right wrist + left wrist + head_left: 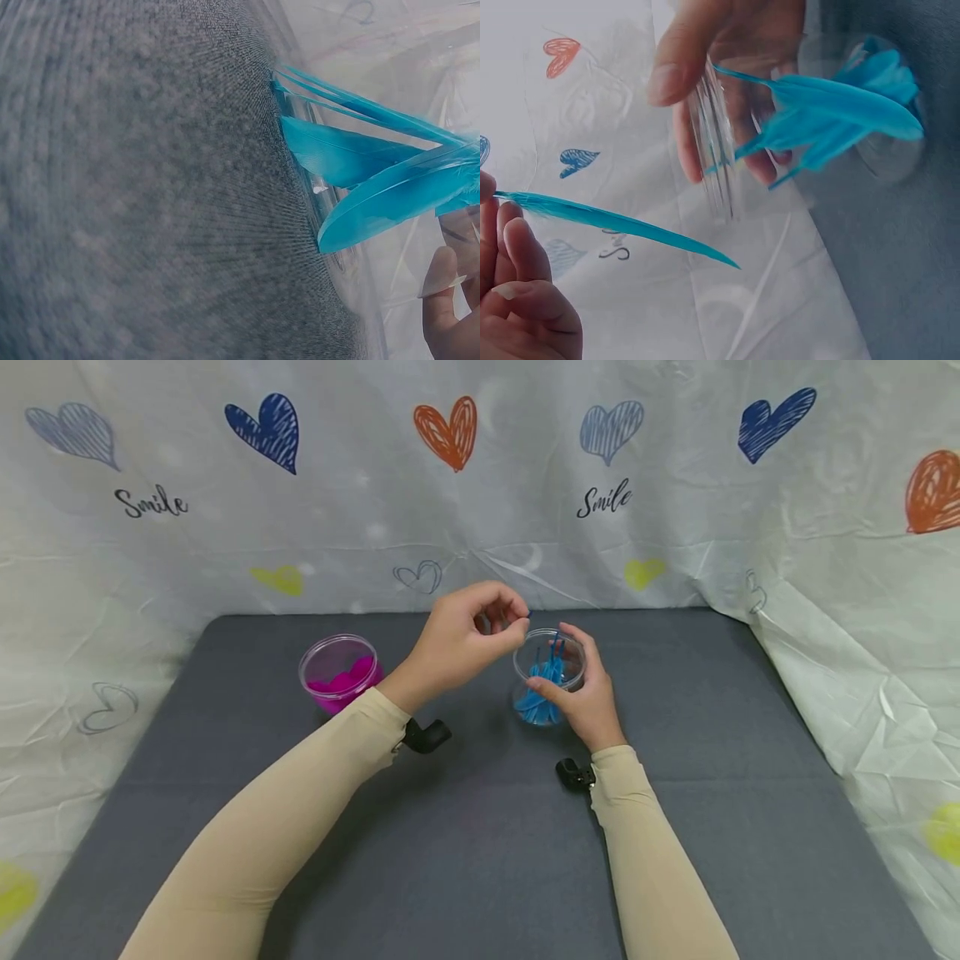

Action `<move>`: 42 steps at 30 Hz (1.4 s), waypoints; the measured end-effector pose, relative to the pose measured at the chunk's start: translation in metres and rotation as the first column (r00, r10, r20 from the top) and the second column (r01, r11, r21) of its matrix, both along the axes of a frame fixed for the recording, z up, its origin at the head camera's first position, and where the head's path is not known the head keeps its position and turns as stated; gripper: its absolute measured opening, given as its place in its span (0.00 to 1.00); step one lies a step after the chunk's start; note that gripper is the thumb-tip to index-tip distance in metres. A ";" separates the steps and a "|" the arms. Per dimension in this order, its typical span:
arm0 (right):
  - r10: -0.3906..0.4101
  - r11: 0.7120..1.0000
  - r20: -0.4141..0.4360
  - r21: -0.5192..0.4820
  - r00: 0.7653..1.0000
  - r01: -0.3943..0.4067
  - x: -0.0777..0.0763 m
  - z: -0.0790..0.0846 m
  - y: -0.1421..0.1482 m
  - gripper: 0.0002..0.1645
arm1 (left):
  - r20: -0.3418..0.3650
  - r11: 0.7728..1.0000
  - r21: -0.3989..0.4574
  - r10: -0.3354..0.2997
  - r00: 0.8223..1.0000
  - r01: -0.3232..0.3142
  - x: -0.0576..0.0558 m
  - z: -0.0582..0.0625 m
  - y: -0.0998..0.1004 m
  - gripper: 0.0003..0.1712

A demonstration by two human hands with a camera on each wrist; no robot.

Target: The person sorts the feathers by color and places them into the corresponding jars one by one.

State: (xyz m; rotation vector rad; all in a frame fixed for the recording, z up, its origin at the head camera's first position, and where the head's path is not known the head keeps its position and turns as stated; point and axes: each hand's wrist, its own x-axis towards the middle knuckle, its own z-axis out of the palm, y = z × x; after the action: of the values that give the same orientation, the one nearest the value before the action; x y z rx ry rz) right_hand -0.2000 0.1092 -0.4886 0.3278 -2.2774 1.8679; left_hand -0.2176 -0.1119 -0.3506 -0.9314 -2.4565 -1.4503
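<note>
My left hand is raised at the upper left of a clear jar. Between thumb and fingertip it pinches one turquoise feather by the quill end, its long vane angled out toward the jar in the left wrist view. In the head view that feather is almost wholly hidden. My right hand grips the jar around its side near the rim, thumb in front. Several more blue feathers stand in the jar, quills up; the right wrist view shows their broad ends through the clear wall.
A second clear jar with bright pink pieces in it stands left of my left wrist. Both jars are on a grey cloth-covered table. Behind it hangs a white curtain printed with hearts.
</note>
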 end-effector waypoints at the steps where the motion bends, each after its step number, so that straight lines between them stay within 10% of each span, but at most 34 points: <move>1: 0.002 1.000 0.002 -0.003 1.000 -0.002 0.000 0.000 0.000 0.51 | 0.006 1.000 0.007 -0.005 1.000 0.005 -0.001 0.001 0.002 0.04; 14: 0.006 1.000 0.009 -0.023 1.000 -0.006 -0.001 -0.001 -0.001 0.50 | 0.097 0.990 0.133 -0.070 0.993 0.057 -0.011 0.000 0.027 0.06; 42: 0.019 0.999 0.034 -0.040 0.999 -0.018 0.002 0.004 -0.001 0.52 | 0.123 0.988 -0.139 0.080 0.989 -0.063 -0.004 -0.034 0.020 0.09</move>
State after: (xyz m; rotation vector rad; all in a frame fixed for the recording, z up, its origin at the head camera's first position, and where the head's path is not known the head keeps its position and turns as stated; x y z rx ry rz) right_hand -0.1982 0.1085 -0.4849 0.3150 -2.2631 1.9399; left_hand -0.2211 -0.0919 -0.3849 -0.7864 -2.6803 -1.3763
